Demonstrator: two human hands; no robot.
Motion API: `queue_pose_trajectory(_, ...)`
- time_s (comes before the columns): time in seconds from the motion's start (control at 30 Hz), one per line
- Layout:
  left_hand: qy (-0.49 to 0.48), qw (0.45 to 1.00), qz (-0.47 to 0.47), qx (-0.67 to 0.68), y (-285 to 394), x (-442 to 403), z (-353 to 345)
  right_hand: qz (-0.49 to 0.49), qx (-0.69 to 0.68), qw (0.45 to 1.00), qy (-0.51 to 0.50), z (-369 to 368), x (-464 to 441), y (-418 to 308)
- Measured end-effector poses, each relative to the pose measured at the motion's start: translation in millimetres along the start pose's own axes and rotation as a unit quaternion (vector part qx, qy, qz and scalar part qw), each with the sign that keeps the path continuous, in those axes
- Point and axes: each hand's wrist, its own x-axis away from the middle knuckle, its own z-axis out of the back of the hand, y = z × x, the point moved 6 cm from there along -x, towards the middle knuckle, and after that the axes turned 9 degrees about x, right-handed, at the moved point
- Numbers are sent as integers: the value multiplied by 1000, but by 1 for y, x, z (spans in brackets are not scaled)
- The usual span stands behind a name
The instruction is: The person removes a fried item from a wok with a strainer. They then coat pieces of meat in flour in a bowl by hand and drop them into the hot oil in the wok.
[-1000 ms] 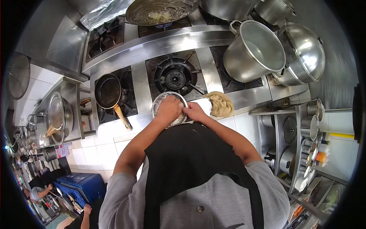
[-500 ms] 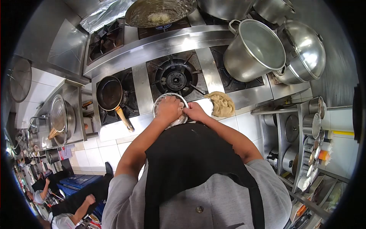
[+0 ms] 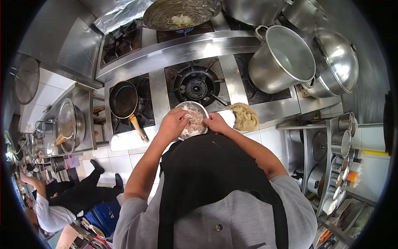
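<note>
A round metal bowl sits at the front edge of the stove, close against the apron. In it lies a pinkish food mix coated with white flour. My left hand is at the bowl's left side, its bent fingers drawn together over the floured mix; whatever they hold is hidden. My right hand pinches the right rim of the bowl. Just right of that hand are something white and a crumpled beige cloth on the stove edge.
A black frying pan with a wooden handle rests on the left burner. Behind, a large wok holds liquid over a flame. A tall pot stands right. Pot shelves are at right; a co-worker is at lower left.
My left hand has shifted to the bowl's left side, uncovering the floured mix. My right hand keeps the rim. The view has shifted slightly, and the people at lower left have moved.
</note>
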Motion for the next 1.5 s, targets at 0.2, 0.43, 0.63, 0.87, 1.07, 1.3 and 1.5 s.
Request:
queue_pose_trajectory(0.2, 22, 996, 58, 70, 28, 3, 33, 27, 16, 999, 11, 3, 3, -9)
queue_pose_trajectory(0.43, 16, 988, 123, 90, 34, 0, 54, 34, -4, 999, -15, 3, 6, -17)
queue_pose_trajectory(0.63, 31, 980, 108, 161, 38, -3, 64, 107, 194, 972, 75, 23, 23, -48)
queue_pose_trajectory(0.87, 38, 917, 116, 380, 32, -5, 64, 267, 166, 948, 54, 32, 54, -142)
queue_pose_trajectory(1.07, 91, 815, 154, 551, -2, -1, 40, 275, 133, 952, -19, 17, 53, -183)
queue_pose_trajectory(1.3, -15, 647, 225, 728, -11, 8, -15, 420, 297, 853, 87, 16, 63, -208)
queue_pose_trajectory(1.5, 101, 580, 287, 755, -35, 3, -12, 277, 177, 941, 78, 25, 63, -194)
